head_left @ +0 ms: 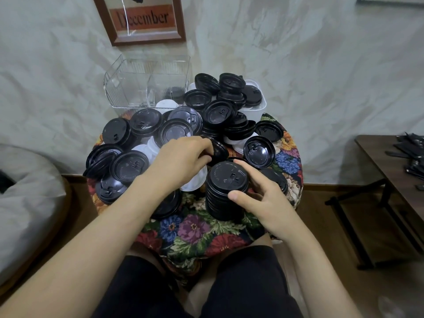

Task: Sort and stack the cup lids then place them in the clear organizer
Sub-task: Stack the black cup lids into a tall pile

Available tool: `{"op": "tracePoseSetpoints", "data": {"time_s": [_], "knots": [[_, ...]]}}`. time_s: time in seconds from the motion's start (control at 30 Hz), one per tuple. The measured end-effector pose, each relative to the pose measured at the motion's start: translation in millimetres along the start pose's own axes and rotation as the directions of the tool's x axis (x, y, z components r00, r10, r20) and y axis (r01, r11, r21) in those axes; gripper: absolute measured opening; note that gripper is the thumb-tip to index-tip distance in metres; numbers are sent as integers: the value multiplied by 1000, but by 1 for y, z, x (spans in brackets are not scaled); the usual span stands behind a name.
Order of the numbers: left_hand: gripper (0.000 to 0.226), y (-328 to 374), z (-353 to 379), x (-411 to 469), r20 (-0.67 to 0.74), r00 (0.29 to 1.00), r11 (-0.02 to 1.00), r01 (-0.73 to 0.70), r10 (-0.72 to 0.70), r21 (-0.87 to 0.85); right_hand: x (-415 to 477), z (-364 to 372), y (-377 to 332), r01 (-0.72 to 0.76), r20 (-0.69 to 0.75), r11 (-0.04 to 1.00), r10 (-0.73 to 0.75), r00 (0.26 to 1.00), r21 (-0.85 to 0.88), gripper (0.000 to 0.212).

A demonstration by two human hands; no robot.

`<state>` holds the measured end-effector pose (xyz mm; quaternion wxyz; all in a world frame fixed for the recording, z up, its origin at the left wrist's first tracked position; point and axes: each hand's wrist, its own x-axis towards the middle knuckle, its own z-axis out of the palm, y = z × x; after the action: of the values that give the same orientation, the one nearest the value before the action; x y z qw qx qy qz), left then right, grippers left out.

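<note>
A tall stack of black cup lids stands on the floral-covered round table, near its front. My right hand is wrapped around the stack's right side. Just behind the stack, my left hand pinches a single black lid, held tilted. Several loose black lids and a few white lids lie scattered over the table. The clear organizer stands at the back left, with some black lids and a white lid seen through its walls.
A white tub heaped with black lids sits at the back right of the table. A dark wooden side table with dark items stands at right. A grey cushion lies at left. A framed "December" sign leans on the wall.
</note>
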<state>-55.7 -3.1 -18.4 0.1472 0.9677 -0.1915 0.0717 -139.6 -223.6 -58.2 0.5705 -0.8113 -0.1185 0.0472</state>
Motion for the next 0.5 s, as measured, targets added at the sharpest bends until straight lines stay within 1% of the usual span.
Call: {"op": "tracePoseSetpoints", "data": {"time_s": [0.1,0.17,0.2,0.27,0.3,0.33,0.37,0.4,0.43,0.47,0.5], "knots": [[6,1,0,-3,-21,999,983,38,-42,-181,0,0,0,0,0,1000,0,1000,6,72],[7,1,0,-5,-54,996,945,49,-70,-324,0,1,-1,-4,0,1000,4,1000,11,72],[8,2,-1,-7,-82,993,907,45,-87,-418,0,1,-1,-5,-1,1000,5,1000,15,72],[11,5,-6,-11,-143,980,800,27,-140,-600,-1,1,0,-4,-1,1000,4,1000,15,72],[13,8,-10,-14,-163,972,728,11,-168,-685,-1,1,0,-4,-1,1000,4,1000,12,72],[15,12,-14,-18,-173,964,636,-7,-200,-772,0,1,0,-4,-2,1000,4,1000,10,73],[16,16,-17,-22,-166,956,521,-17,-241,-854,0,1,0,-5,-2,1000,5,1000,9,73],[15,18,-20,-26,-128,948,382,-8,-290,-924,0,1,0,-5,-2,1000,5,1000,10,73],[13,18,-22,-29,-57,944,229,21,-325,-973,0,1,0,-5,1,1000,5,1000,11,73],[10,17,-23,-33,29,944,88,61,-330,-994,0,1,-1,-5,5,1000,5,1000,10,72],[7,15,-21,-36,110,945,-28,106,-309,-994,0,1,-1,-2,8,1000,2,1000,8,72]]}}
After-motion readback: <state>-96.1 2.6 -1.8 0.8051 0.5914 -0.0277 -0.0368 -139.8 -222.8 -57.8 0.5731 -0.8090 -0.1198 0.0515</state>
